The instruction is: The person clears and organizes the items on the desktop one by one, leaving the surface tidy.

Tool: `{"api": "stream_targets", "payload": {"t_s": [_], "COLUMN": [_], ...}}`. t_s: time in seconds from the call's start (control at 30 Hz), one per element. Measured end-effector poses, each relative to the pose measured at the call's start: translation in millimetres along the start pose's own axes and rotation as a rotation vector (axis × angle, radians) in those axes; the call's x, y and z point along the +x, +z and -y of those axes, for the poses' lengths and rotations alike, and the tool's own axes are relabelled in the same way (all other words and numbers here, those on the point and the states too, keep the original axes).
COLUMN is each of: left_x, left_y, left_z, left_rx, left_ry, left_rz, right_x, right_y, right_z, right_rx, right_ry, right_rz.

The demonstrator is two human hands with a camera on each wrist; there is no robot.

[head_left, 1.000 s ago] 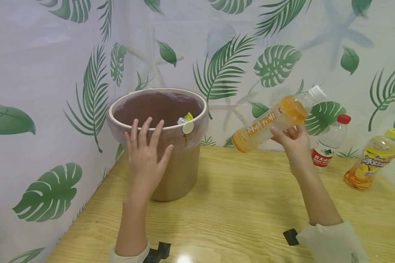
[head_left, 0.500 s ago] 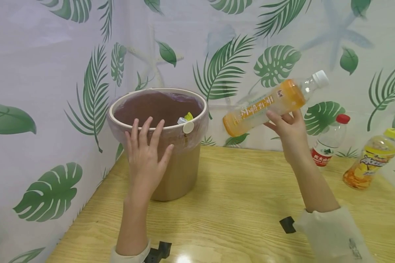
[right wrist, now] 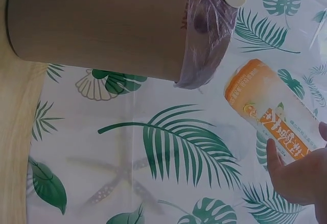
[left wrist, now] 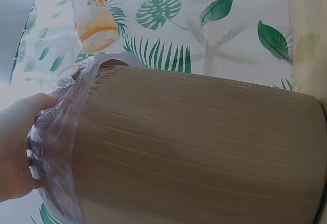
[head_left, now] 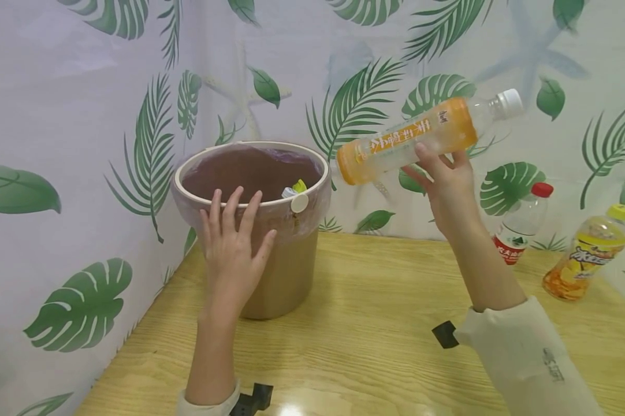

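Observation:
My right hand (head_left: 447, 182) grips a plastic drink bottle (head_left: 406, 141) with an orange label and a white cap. The bottle is held in the air, tilted, its base pointing left near the bin's right rim. A brown trash bin (head_left: 283, 277) stands upright, lined with a thin clear purplish bag (left wrist: 56, 152) folded over its rim. Against the near side of that rim rests my left hand (head_left: 231, 254), fingers spread and fairly straight. A small yellow-and-white item (head_left: 295, 188) shows inside by the rim. The right wrist view has the bottle's base (right wrist: 242, 78) just beyond the bag's edge.
To the right on the wooden table (head_left: 375, 323) stand a clear bottle with a red cap (head_left: 523, 222) and a yellow-capped tea bottle (head_left: 585, 254). A leaf-patterned sheet (head_left: 78, 133) covers the walls at the left and back.
My right hand has raised the orange-labelled bottle and carried it left toward the bin, tipping it closer to level. The left hand has stayed at the rim.

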State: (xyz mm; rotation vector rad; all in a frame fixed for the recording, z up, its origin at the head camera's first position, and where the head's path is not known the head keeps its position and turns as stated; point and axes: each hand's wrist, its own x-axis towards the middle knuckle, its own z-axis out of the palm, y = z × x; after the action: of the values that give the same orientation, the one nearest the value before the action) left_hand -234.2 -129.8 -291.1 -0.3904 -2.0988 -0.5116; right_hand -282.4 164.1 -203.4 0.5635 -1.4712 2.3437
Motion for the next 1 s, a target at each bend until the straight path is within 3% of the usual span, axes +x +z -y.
{"api": "stream_targets", "payload": {"t_s": [0.17,0.43,0.77,1.0], "left_x": [-0.1,-0.1,0.6,0.2], "left_y": [0.0,0.0,0.0,-0.5], "left_z": [0.8,0.9,-0.2,0.0], "left_rx": [0.005,0.005,0.0,-0.001], "left_ry": [0.0,-0.002,-0.002,-0.003], "left_rz": [0.0,0.0,0.016,0.012], "right_x": [7.8,15.3,20.2,20.4], "right_y": [11.7,29.8,51.0,63.5], "right_z": [-3.9,-15.6,-34.6,-45.8], "right_rx": [0.067,0.08,0.063,0.005], "right_ry": [0.001,0.036,0.083,0.096], "right_rz": [-0.002,-0.008,-0.023,0.009]}}
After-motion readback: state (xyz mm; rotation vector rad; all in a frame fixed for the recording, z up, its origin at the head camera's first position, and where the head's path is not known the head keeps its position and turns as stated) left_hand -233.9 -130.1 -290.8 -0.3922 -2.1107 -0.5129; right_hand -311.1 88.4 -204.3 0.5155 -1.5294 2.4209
